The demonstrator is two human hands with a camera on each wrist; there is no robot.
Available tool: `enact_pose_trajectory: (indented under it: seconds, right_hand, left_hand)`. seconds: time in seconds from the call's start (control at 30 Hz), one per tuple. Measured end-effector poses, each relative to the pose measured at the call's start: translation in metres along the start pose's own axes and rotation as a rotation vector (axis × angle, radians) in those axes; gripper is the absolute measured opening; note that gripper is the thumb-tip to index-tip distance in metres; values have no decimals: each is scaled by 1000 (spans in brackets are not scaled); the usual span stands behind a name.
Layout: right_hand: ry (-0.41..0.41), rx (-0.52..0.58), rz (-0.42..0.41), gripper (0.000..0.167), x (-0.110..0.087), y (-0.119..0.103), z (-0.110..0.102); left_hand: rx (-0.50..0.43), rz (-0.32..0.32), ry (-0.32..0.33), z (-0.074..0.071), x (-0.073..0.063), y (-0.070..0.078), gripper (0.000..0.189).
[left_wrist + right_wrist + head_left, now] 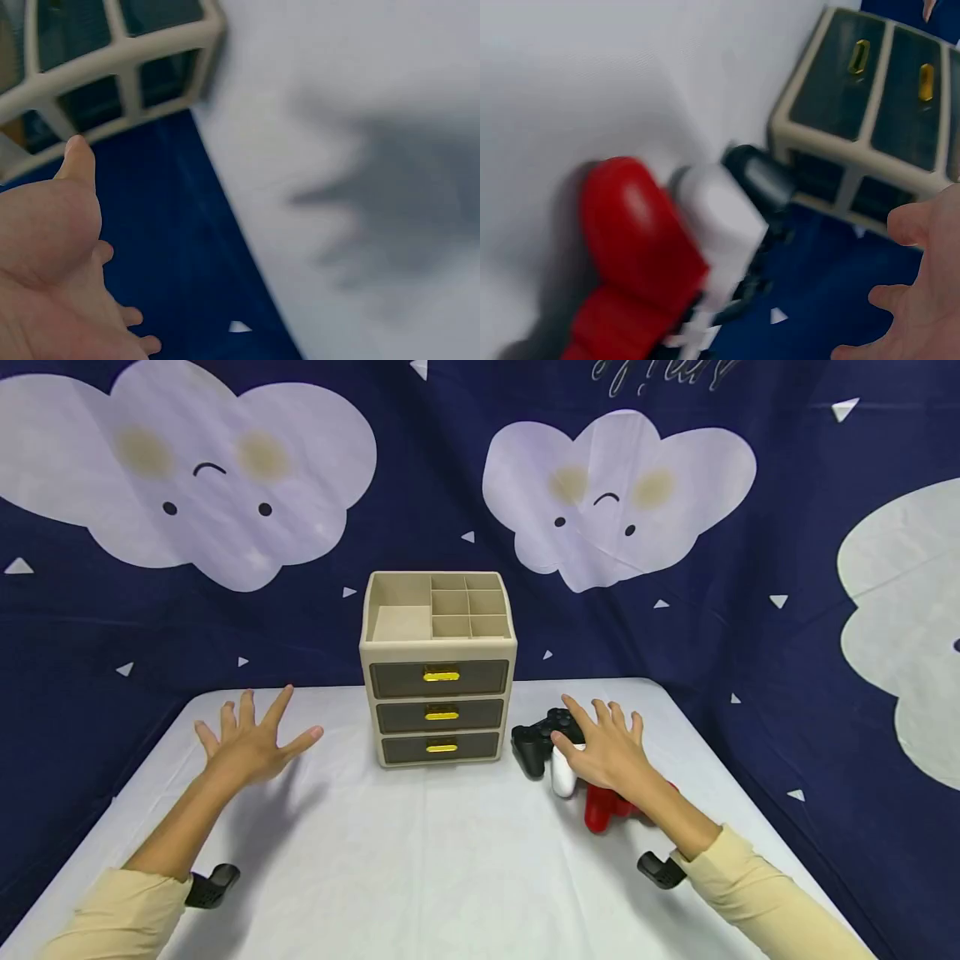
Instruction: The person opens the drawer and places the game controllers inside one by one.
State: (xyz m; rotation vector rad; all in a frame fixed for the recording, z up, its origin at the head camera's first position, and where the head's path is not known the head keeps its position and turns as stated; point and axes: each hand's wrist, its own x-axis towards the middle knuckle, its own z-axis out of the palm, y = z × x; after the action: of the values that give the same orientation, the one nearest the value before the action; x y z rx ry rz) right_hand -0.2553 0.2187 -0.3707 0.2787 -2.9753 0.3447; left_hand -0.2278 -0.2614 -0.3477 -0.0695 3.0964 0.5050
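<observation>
My left hand [246, 750] hovers over the left side of the table with fingers spread, holding nothing; its shadow falls on the white cloth. On the other side, my right hand [609, 752] hangs with spread fingers above three game controllers and grips none of them. The black controller [531, 748] lies beside the drawer unit, the white controller [564, 777] is mostly hidden under the right hand, and the red controller [598, 810] lies nearest the front, partly covered by the forearm. In the right wrist view the red controller [634, 232] sits against the white controller [720, 214].
A beige drawer unit [438, 648] with three grey drawers and gold handles stands at the table's back middle. Its top has open compartments [450, 603]. The white-covered table [420, 860] ends at a dark blue cloth backdrop [427, 460] with cloud patterns.
</observation>
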Motion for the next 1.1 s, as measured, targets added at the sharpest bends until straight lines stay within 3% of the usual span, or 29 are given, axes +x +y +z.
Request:
enact_pose_trajectory:
  seconds: [0.3, 0.53, 0.67, 0.8, 0.93, 1.1]
  right_hand:
    - [22, 35, -97, 68, 1, -41, -29]
    - [-58, 172, -117, 64, 8, -70, -44]
    - [-166, 342, -112, 59, 16, -86, -50]
    - [-265, 498, -103, 55, 26, -100, -52]
    - [-361, 666, -79, 53, 38, -112, -50]
    - [-454, 883, 9, 55, 53, -125, -48]
  left_hand:
    - [29, 114, -50, -52, -1, 49, 101]
    - [-4, 214, -53, -79, 13, 88, 97]
    - [-56, 246, -96, -86, 25, 103, 95]
    - [-167, 260, -154, -87, 37, 112, 96]
    - [-269, 235, -188, -85, 46, 117, 98]
    - [-392, 215, -189, -84, 54, 119, 96]
